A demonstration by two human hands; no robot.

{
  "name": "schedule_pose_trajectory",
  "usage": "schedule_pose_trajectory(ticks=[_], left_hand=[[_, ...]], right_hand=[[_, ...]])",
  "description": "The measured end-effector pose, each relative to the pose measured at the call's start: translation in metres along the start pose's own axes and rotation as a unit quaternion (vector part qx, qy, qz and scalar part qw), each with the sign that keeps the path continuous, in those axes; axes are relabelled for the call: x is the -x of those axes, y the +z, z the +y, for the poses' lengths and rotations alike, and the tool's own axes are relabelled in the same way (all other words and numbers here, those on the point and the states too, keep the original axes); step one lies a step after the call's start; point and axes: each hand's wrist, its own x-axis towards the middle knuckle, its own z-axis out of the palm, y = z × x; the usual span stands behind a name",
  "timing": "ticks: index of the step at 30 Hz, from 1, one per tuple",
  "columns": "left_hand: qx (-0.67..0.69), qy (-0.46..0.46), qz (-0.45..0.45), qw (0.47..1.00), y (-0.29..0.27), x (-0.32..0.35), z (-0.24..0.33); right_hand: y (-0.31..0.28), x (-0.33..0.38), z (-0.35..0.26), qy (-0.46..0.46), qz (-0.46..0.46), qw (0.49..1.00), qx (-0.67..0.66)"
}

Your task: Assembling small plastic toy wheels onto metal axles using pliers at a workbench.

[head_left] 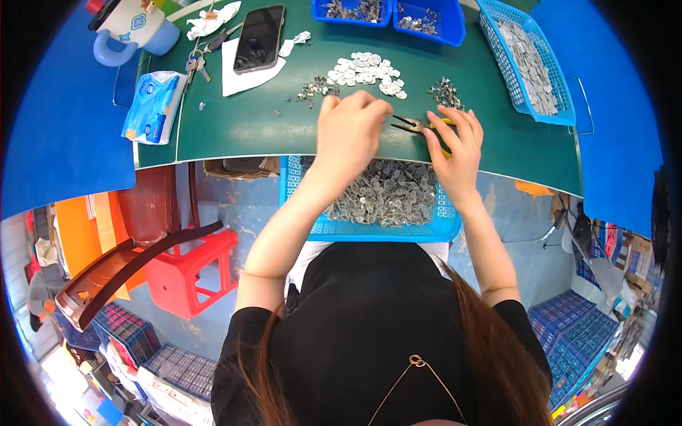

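Observation:
My right hand [460, 148] is closed around a pair of pliers [410, 126] with dark jaws and yellow handles. The jaws point left, slightly apart, toward my left hand [350, 131]. That hand is curled with its fingertips bunched near the plier tips; whatever it holds is hidden. Just beyond it lies a heap of small white plates [365, 71]. Small metal clips [315, 89] are scattered to the left of the heap, and a second pile of metal pieces [445, 92] sits beyond my right fingers.
Blue bins [428, 37] of metal parts stand at the back; a light-blue basket [566, 106] of flat grey pieces is at right. Another basket [369, 233] with metal parts rests at my lap. A phone [260, 39], keys [201, 67], tissue pack [151, 106] and mug [138, 32] occupy the left.

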Motion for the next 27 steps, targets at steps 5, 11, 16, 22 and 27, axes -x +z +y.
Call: schedule_pose_trajectory(ticks=[5,11,16,22,27], left_hand=[[0.258,-0.205,0.108,0.938,-0.042,0.013,-0.045],[0.386,-0.294,0.117,0.867,-0.056,0.037,-0.041],[0.419,-0.340,0.115,0.834,-0.056,0.055,-0.039],[0.442,-0.335,0.099,0.826,-0.050,0.058,-0.035],[0.433,-0.328,0.105,0.833,-0.045,0.057,-0.037]], right_hand=[[0.019,-0.013,-0.026,-0.017,0.016,0.977,-0.210],[0.058,-0.038,-0.062,-0.015,-0.031,0.960,-0.279],[0.067,-0.047,-0.063,-0.028,-0.065,0.969,-0.239],[0.063,-0.042,-0.053,-0.009,-0.063,0.969,-0.237],[0.061,-0.044,-0.061,-0.034,-0.075,0.956,-0.281]])
